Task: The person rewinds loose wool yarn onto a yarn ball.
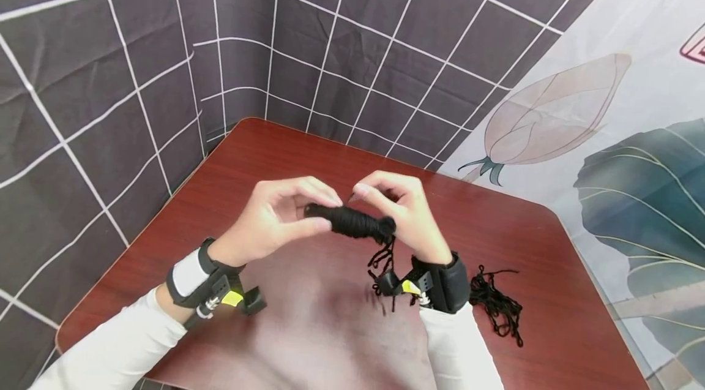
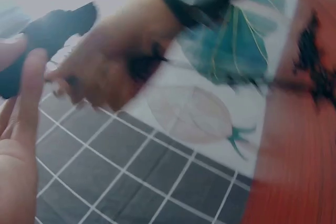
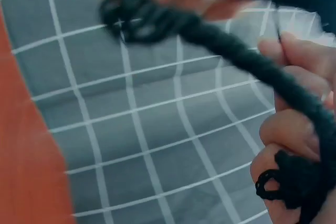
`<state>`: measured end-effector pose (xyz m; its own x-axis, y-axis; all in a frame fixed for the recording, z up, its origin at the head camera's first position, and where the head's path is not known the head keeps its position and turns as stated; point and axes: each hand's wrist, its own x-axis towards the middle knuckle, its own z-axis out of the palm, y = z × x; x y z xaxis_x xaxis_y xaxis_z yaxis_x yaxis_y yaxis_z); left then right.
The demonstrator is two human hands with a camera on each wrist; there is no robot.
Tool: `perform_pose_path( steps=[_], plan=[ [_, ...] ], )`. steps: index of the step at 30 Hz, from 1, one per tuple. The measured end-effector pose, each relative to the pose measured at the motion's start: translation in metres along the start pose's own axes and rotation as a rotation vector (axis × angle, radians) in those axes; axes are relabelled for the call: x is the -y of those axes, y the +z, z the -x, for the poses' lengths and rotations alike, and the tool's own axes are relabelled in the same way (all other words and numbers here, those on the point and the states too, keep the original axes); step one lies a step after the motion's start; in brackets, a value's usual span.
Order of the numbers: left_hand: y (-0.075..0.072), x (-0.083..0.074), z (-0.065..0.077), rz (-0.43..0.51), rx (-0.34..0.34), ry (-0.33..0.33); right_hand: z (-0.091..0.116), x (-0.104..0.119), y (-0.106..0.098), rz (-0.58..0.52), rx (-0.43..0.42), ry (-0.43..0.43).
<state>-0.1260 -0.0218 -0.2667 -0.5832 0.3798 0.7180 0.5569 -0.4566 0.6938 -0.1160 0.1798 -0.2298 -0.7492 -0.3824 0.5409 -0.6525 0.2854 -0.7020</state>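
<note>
My left hand [image 1: 275, 218] pinched one end of the black yarn bundle [image 1: 352, 223], right hand [image 1: 404, 209] gripped the other, above the red table [image 1: 264, 151]; bundle tightly wound, loose strands dangling; spare yarn tangle [image 1: 498, 304] on table.

Both white-sleeved forearms angle inward, wrists raised; the left hand [image 1: 275, 218] pinches with thumb and curled fingers, while the right hand [image 1: 404, 209] curls opposite it, fingertips nearly meeting.
</note>
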Motion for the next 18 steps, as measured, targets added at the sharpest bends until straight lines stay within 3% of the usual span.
perform_pose_path(
  steps=[2, 4, 6, 8, 11, 13, 15, 18],
  plan=[
    [-0.001, 0.0, -0.002, 0.048, -0.092, 0.026, 0.002, 0.0, 0.01, -0.021, 0.031, 0.025],
    [-0.001, -0.001, -0.005, 0.026, -0.19, 0.042, 0.007, 0.0, 0.02, -0.005, 0.069, 0.009],
    [-0.001, -0.002, -0.007, -0.08, -0.263, 0.056, 0.011, -0.002, 0.028, 0.029, 0.099, -0.039],
    [0.001, -0.003, -0.008, -0.237, -0.288, 0.06, 0.014, -0.002, 0.032, 0.064, 0.107, -0.098],
    [0.002, -0.004, -0.007, -0.492, -0.247, 0.057, 0.014, -0.003, 0.029, 0.145, 0.081, -0.173],
    [0.002, -0.003, -0.004, -0.566, -0.172, 0.043, 0.01, -0.002, 0.021, 0.173, 0.054, -0.189],
    [0.001, -0.003, -0.002, -0.543, -0.076, 0.022, 0.004, -0.004, 0.012, 0.18, 0.035, -0.179],
    [0.001, -0.002, 0.001, -0.324, 0.042, 0.001, -0.003, -0.013, -0.001, 0.107, 0.044, -0.109]
  ],
)
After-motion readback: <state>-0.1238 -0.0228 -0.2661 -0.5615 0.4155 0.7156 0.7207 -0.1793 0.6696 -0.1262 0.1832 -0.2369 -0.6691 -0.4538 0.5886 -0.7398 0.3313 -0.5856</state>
